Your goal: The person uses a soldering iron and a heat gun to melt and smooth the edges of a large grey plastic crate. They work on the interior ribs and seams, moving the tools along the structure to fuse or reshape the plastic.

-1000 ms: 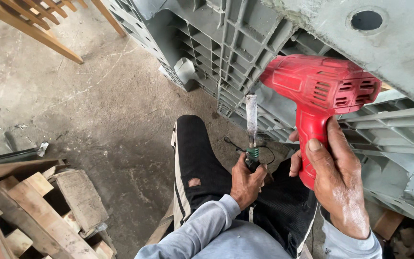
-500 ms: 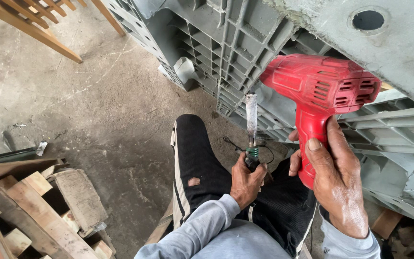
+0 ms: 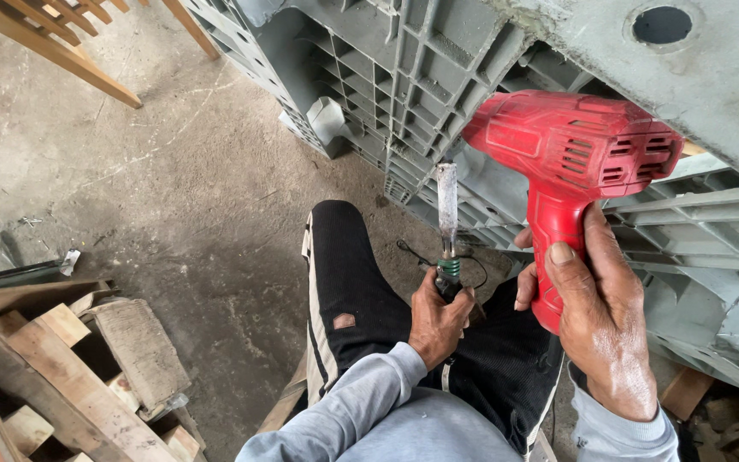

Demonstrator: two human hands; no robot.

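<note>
Head view, nearest first: left hand [image 3: 438, 321] fisted round a flat-bladed tool [image 3: 447, 224], blade upright; right hand [image 3: 602, 321] wrapped on the grip of a red power tool [image 3: 571, 167], nose toward the grey ribbed plastic pallet [image 3: 404, 77] just beyond. No tool visibly touches the pallet yet.

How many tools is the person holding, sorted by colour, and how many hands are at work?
Red power tool, in the right hand: 1
Flat metal blade with a green collar, in the left hand: 1
Hands: 2
Total: 2 tools, 2 hands
</note>
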